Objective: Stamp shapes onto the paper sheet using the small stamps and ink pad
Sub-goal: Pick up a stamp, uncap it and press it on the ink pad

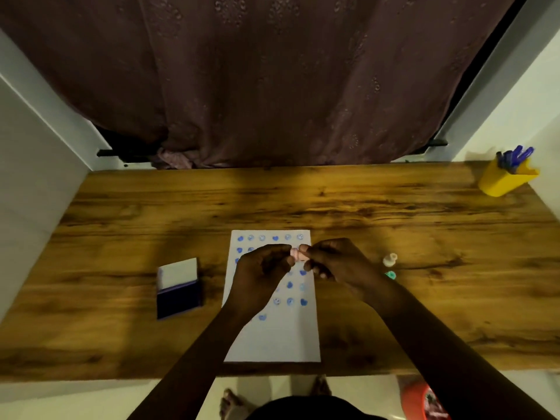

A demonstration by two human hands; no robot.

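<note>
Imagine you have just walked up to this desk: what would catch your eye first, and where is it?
First, the two hands meeting over the middle of the paper sheet, the left hand and right hand together pinching a small pink stamp. Next, the rows of blue stamped shapes on that white sheet. Then the open ink pad to its left and the yellow pen holder at the desk's far right corner.

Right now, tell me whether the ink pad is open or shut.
Open. The ink pad lies left of the paper sheet, its pale lid flipped back and the dark blue pad exposed.
</note>
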